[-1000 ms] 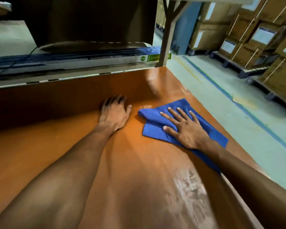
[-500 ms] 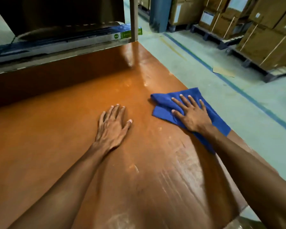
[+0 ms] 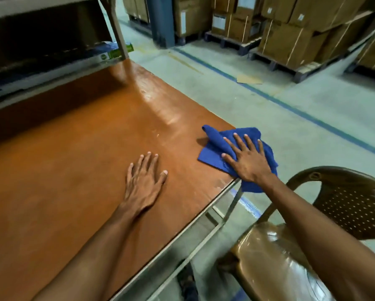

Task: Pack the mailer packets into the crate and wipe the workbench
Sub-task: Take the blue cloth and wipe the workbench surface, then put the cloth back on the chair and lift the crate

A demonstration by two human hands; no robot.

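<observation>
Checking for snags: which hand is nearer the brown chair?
Right. The right hand presses the blue cloth at the workbench edge beside the chair; the left hand lies flat farther left.

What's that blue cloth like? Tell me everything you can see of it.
The cloth is deep blue, soft fabric, rumpled, with one fold standing up at its far left corner. It lies on the workbench at its right edge, part of it hanging over the side. The right hand presses flat on it, fingers spread.

The right hand [image 3: 249,164] covers much of the blue cloth [image 3: 212,153]; the picture's edge cuts off the brown chair [image 3: 351,205].
</observation>
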